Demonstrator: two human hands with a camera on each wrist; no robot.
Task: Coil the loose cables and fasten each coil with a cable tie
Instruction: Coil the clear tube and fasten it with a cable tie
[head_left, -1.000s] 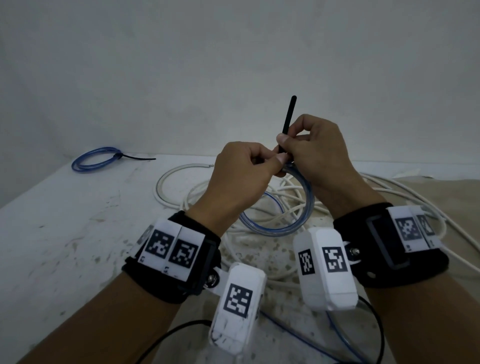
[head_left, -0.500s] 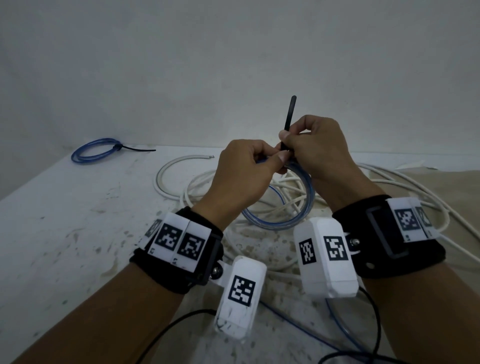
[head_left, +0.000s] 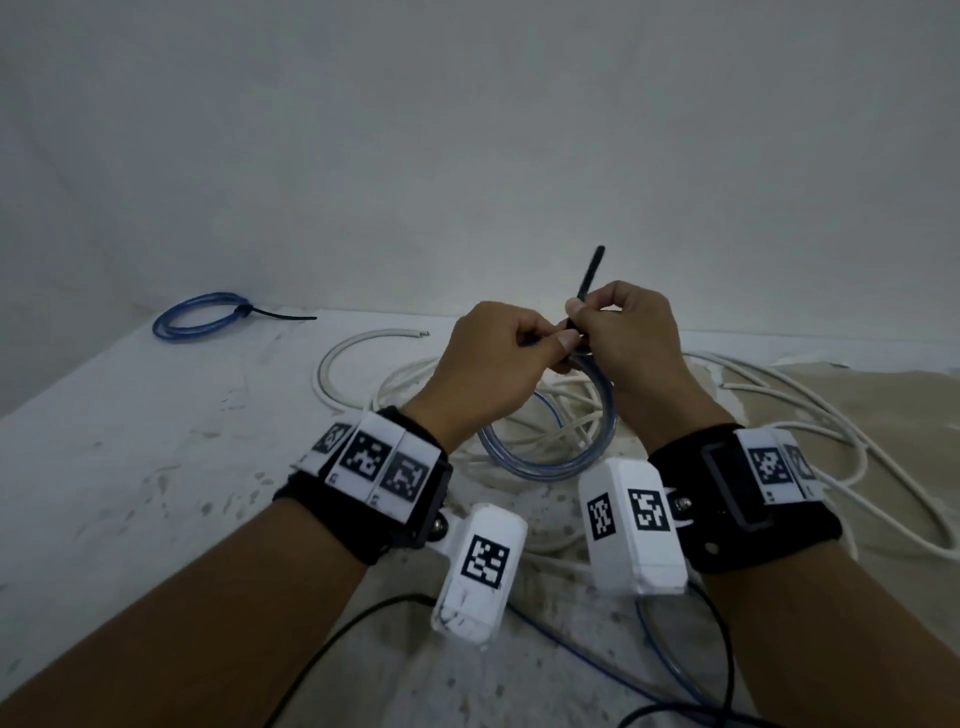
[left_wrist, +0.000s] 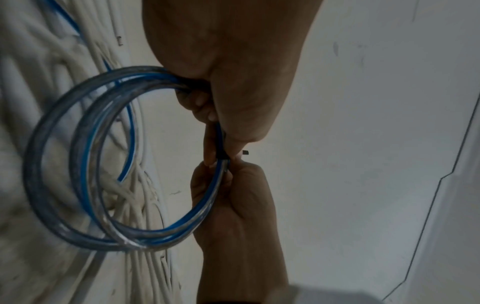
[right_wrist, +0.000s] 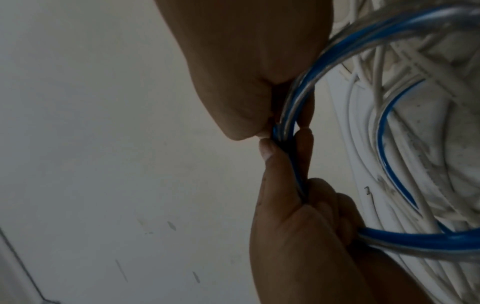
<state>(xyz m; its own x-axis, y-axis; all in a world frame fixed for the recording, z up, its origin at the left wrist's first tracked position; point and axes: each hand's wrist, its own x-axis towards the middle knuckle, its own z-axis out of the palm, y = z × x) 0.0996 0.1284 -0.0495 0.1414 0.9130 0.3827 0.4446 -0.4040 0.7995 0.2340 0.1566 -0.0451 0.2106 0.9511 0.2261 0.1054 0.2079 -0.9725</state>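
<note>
I hold a coil of clear-and-blue cable (head_left: 545, 467) up above the table, its loops hanging below both hands. My left hand (head_left: 550, 345) grips the top of the coil (left_wrist: 78, 164), thumb pressed where a black cable tie (head_left: 592, 275) wraps it. My right hand (head_left: 587, 317) pinches the tie, whose tail sticks up and leans right. In the left wrist view the black tie (left_wrist: 221, 153) crosses the cable between the fingertips of the two hands. The right wrist view shows the coil (right_wrist: 298, 102) squeezed between both thumbs; the tie is mostly hidden there.
A second blue coil (head_left: 202, 314), bound with a black tie, lies at the far left of the white table (head_left: 130, 441). Loose white cables (head_left: 779, 415) sprawl under and to the right of my hands. A thin blue cable (head_left: 571, 654) and a black lead run near the front.
Both hands keep their grips at the top of the coil. They sit slightly lower in view, and the tie's tail shows a little shorter and leans more to the right.
</note>
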